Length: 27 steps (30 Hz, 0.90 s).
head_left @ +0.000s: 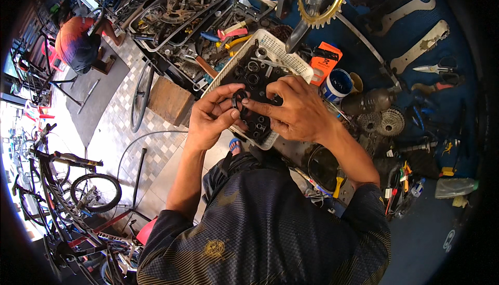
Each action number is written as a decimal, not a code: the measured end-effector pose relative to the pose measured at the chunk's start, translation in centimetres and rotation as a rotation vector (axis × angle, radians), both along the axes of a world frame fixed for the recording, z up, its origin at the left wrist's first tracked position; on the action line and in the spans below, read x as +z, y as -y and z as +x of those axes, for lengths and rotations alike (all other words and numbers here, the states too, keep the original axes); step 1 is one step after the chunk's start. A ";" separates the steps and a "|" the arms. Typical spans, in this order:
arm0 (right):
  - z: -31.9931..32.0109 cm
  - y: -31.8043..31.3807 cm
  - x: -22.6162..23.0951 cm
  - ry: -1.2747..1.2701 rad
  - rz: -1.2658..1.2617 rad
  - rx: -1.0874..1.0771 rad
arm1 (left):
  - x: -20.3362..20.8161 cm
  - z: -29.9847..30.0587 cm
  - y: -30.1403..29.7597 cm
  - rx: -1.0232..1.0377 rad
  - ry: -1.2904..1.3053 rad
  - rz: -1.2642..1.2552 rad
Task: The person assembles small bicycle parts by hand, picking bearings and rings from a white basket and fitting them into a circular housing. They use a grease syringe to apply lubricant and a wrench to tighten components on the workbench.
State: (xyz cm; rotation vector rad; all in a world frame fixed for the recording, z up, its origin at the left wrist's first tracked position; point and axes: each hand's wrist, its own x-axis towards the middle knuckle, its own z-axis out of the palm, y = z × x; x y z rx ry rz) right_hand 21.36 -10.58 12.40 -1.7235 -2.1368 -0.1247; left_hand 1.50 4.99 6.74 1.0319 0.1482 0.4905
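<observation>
Black ring [235, 101] above white basket [292, 62]
My left hand [209, 116] pinches it; my half-curled right hand [297, 107] meets it, its hold unclear.

Looked steeply down from head height, through the left of two fisheye cameras worn side by side, over the dark shirt [291, 217] at the lower middle. Hung close above the left hand [210, 116], the right hand [296, 108] and the white basket [283, 56], all near the centre of the upright field. Swept wide, out to the blue surface [410, 233] on the right and to bicycles [67, 210] and another person [78, 43] farther off on the left, bending straight edges.
</observation>
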 end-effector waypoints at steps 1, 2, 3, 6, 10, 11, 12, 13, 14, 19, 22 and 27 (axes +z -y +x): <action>-0.2 0.1 0.1 -0.066 -0.044 -0.005 | 0.1 0.0 -0.1 0.004 0.009 0.047; -0.4 0.2 0.2 -0.133 -0.086 -0.009 | 0.2 0.0 -0.2 0.005 0.007 0.076; -0.5 0.3 0.3 -0.196 -0.119 0.002 | 0.3 -0.1 -0.3 0.006 0.006 0.104; -0.7 0.5 0.3 -0.432 -0.196 0.050 | 0.6 -0.1 -0.5 0.003 0.027 0.158; -1.0 0.3 -0.2 -0.926 -0.347 0.154 | 0.8 -0.3 -0.9 -0.010 0.060 0.232; -1.2 0.4 -0.3 -1.061 -0.409 0.174 | 0.7 -0.3 -0.8 0.012 0.077 0.240; -1.5 0.6 -0.5 -1.288 -0.469 0.181 | 0.7 -0.3 -0.7 0.034 0.093 0.247; -1.9 0.8 -0.6 -1.513 -0.528 0.181 | 0.6 -0.3 -0.6 0.056 0.110 0.253; -2.3 0.9 -0.8 -1.739 -0.587 0.181 | 0.5 -0.3 -0.6 0.088 0.106 0.321; -4.0 0.5 -1.6 -2.503 -0.576 0.472 | 0.3 -0.1 -0.3 0.326 0.083 0.793; -5.3 0.7 -1.5 -2.837 -0.474 0.668 | 0.2 0.0 -0.1 0.483 0.119 1.103; -6.0 0.4 -1.6 -2.986 -0.194 0.795 | -0.2 0.0 0.7 0.547 0.097 1.079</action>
